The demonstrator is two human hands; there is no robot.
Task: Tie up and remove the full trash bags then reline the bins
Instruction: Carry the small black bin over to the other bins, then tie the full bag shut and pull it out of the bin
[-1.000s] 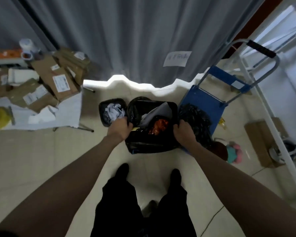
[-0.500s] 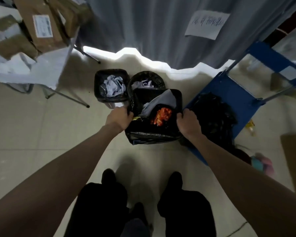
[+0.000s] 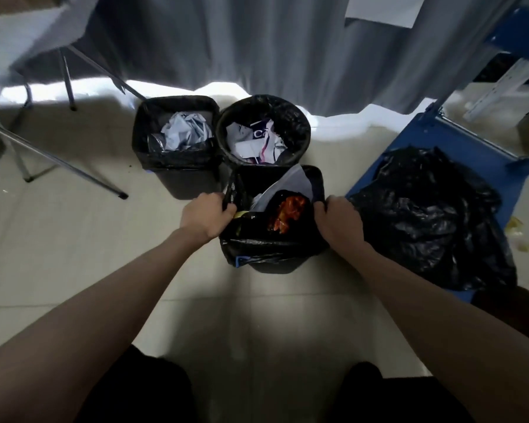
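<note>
Between the two hands stands the nearest bin [image 3: 275, 264], a dark square one lined with a black trash bag [image 3: 266, 244]. The left hand [image 3: 206, 216] grips the bag's edge at the bin's left rim, fingers curled over the plastic and into the opening. The right hand [image 3: 338, 219] grips the bag's edge at the right rim in the same way, thumb and fingers folded round the black film. Both bare forearms reach forward from the bottom corners of the view.

Inside the bag, between the hands, lie a white sheet of paper [image 3: 290, 186], a red-orange wrapper [image 3: 287, 212] and something yellow [image 3: 240, 214] just beside the left hand's fingertips. The bag is still open and still seated in its bin.

Beyond the left hand sits a second square bin [image 3: 177, 175], also lined in black, holding crumpled white paper [image 3: 185, 132]. Beyond the gap between the hands, touching the near bin's far rim, is a round bin [image 3: 297, 117] with a black liner and torn white packaging [image 3: 257, 141] inside.

To the right of the right hand, a loose heap of black bags [image 3: 431, 218] rests on a blue cart platform [image 3: 471, 148]. Farther ahead hangs a grey curtain [image 3: 257, 41] whose hem stops just short of the pale tiled floor [image 3: 74, 239]. Left of the left hand and well apart, thin metal legs [image 3: 68, 77] stand under a white-covered tabletop [image 3: 19, 41]. Below the forearms, dark trouser legs [image 3: 153, 389] show at the bottom edge.
</note>
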